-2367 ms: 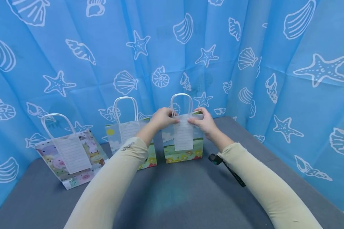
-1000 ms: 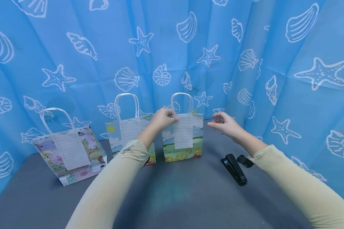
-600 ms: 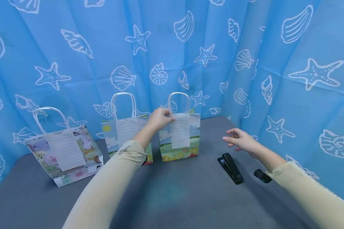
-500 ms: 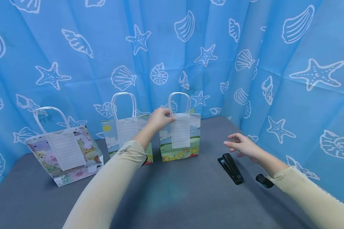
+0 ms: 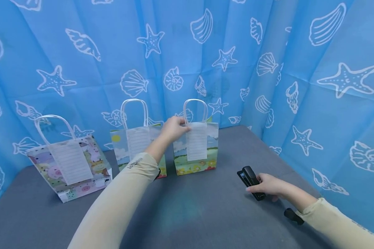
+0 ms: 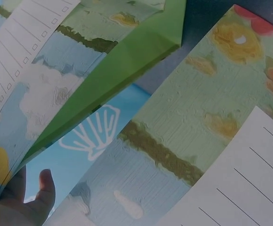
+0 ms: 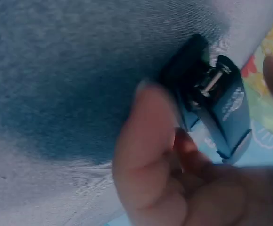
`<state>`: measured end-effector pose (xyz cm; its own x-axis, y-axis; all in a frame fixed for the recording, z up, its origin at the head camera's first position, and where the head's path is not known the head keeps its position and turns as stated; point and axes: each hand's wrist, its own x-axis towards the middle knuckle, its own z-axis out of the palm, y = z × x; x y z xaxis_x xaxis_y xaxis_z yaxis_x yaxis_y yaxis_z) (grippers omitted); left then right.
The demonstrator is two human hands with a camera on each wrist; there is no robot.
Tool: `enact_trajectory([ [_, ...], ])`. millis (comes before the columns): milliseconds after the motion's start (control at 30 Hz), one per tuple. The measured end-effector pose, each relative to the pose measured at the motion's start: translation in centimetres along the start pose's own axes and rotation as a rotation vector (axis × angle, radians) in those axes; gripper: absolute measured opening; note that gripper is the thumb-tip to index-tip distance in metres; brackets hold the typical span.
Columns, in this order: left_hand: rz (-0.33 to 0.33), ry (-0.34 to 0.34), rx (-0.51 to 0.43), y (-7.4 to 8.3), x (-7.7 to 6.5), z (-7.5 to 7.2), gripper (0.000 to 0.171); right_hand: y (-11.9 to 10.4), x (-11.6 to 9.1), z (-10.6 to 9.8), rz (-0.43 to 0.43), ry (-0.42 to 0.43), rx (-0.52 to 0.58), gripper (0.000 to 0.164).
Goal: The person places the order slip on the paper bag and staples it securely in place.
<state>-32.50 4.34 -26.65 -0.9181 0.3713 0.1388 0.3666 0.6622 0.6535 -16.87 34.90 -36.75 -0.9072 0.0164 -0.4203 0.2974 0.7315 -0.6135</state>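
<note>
My left hand (image 5: pixel 173 129) pinches the upper left part of the right-hand paper gift bag (image 5: pixel 195 166), beside its white handle. A white lined sheet (image 5: pixel 196 143) hangs down the front of this bag. In the left wrist view, fingers (image 6: pixel 45 193) lie at the bag's upper corner near a printed yellow sun. On the table, my right hand (image 5: pixel 269 185) reaches round a black stapler (image 5: pixel 249 177), thumb on the near side. In the right wrist view, the stapler (image 7: pixel 230 113) stands between the spread thumb and fingers; whether they touch it is unclear.
A similar landscape-print bag (image 5: pixel 121 152) stands to the left, partly behind my left forearm. Farther left leans an animal-print bag (image 5: pixel 101 162) with its own lined sheet. A small black object (image 5: pixel 293 216) is by my right cuff. A blue shell-print curtain (image 5: pixel 174 41) encloses the table.
My right hand has left the right-hand bag, moved right and down, and come over the stapler. The left hand stays on the bag. The stapler has not shifted.
</note>
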Motion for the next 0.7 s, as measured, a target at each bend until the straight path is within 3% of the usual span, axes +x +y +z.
enact_trajectory([
  [167, -0.001, -0.006, 0.009, 0.1, 0.1, 0.0, 0.017, 0.5, -0.1, 0.7, 0.005, 0.002, -0.09, 0.075],
  [433, -0.015, -0.012, 0.002, 0.1, 0.0, -0.2, 0.019, 0.4, 0.5, 1.1, -0.012, 0.067, -0.156, 0.059],
  [633, -0.023, -0.015, -0.005, 0.2, 0.0, -0.1, 0.019, 0.5, -0.1, 0.2, -0.012, 0.04, -0.053, 0.063],
  [700, -0.024, -0.014, -0.006, 0.3, -0.1, -0.1, 0.019, 0.6, -0.3, -0.1, -0.027, 0.035, 0.011, 0.052],
])
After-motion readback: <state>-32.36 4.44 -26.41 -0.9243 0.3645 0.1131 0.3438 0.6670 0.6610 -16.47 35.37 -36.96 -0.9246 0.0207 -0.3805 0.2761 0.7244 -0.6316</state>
